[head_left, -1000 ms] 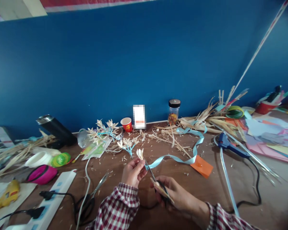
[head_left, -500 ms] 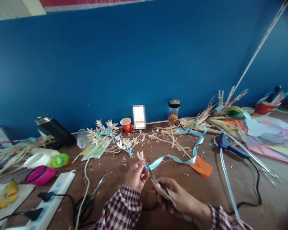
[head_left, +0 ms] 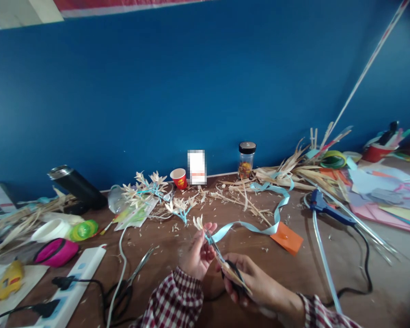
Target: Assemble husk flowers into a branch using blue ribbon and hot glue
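Pinched in my left hand (head_left: 197,255) is a small cream flower (head_left: 198,223) of dried husk, its stem wrapped in light blue ribbon. From it the ribbon (head_left: 241,224) runs off to the right across the table. My right hand (head_left: 249,275) is closed round the black handles of a pair of scissors (head_left: 237,275), with a pale strip of dried husk (head_left: 233,272) lying along them. The blades reach up to the ribbon at the flower's stem; whether they touch it I cannot tell. Just beyond my left hand lies a flower sprig (head_left: 181,209) with blue-wrapped stems.
Left are a second pair of scissors (head_left: 125,289), a white power strip (head_left: 75,287), a yellow glue gun (head_left: 7,282) and a tilted black bottle (head_left: 77,186). Behind stand a red paper cup (head_left: 179,179) and a lidded jar (head_left: 246,161). Right lies a blue glue gun (head_left: 331,210).
My left hand has turned slightly, its index finger lifting away beside the flower. The scissors' blades have shifted a little at the ribbon. The flower has tipped slightly to the left.
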A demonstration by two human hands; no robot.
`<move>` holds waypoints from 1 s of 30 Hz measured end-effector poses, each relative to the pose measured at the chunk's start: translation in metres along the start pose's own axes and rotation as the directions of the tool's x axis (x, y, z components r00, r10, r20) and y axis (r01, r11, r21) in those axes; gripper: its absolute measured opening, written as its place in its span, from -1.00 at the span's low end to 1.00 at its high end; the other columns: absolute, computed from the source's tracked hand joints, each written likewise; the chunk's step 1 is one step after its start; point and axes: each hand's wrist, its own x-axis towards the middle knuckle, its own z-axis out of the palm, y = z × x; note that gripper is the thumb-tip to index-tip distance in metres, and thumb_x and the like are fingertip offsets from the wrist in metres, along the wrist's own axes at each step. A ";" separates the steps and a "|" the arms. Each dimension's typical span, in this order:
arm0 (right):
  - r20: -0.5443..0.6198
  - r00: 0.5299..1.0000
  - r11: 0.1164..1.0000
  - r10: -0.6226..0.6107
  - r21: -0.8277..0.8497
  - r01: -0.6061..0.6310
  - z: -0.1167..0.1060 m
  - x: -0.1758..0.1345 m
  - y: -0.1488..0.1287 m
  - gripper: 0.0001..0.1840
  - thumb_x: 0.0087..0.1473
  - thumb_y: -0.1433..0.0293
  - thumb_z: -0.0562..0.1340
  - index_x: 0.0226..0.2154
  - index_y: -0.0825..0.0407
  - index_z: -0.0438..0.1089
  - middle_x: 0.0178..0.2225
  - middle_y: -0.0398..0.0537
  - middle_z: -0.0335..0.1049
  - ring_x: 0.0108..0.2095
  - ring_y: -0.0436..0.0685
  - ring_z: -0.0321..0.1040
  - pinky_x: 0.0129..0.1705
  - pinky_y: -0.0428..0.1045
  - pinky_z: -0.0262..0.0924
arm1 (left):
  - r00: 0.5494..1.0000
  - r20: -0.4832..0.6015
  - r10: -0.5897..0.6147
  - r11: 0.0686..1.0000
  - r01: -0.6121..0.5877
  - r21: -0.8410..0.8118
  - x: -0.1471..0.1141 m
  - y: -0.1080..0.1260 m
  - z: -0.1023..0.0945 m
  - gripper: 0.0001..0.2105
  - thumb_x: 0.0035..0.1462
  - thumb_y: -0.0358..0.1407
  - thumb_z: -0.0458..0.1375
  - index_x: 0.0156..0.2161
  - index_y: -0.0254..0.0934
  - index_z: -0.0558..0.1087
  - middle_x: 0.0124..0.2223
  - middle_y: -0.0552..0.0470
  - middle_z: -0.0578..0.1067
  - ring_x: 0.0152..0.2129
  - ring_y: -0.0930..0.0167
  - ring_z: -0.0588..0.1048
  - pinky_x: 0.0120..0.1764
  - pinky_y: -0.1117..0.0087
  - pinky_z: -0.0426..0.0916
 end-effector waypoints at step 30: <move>-0.018 1.000 1.000 0.023 0.002 -0.023 -0.007 -0.002 0.004 -0.50 -0.05 -0.01 0.18 -0.30 0.11 0.29 -0.65 -0.28 0.23 -0.74 -0.18 0.09 -0.78 -0.28 -0.10 | 0.979 -0.140 0.149 0.966 -0.113 0.233 0.005 -0.009 0.006 -0.56 -0.35 0.03 0.31 -0.46 -0.32 0.40 -0.70 0.21 0.32 -0.80 0.62 0.28 -0.69 0.60 0.26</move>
